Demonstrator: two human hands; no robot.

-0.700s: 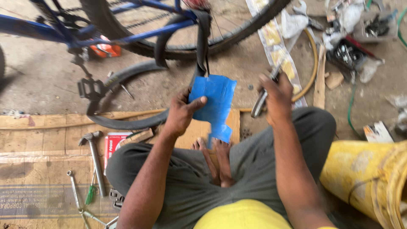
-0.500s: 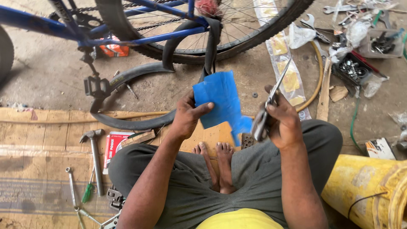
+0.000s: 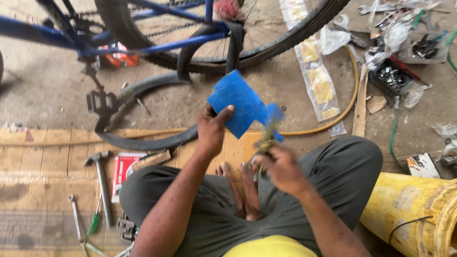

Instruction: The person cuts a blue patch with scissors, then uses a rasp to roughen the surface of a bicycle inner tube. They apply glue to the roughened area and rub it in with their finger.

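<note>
Blue sheet (image 3: 240, 102) pinched by raised left hand (image 3: 213, 127) | right hand (image 3: 281, 166) grips blurred tool (image 3: 266, 138), probably scissors

Seated cross-legged, bare feet (image 3: 236, 190) tucked together, left hand (image 3: 213, 128) raised with thumb and fingers pinched shut, right hand (image 3: 281, 167) lower, fist closed and motion-blurred, both forearms reaching forward

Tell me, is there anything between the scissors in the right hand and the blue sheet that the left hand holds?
Nothing visible does. The left hand holds the blue sheet up by its edge, and the scissors in the right hand already meet its lower right corner. The motion blurs the blades, so the exact contact is unclear.
</note>
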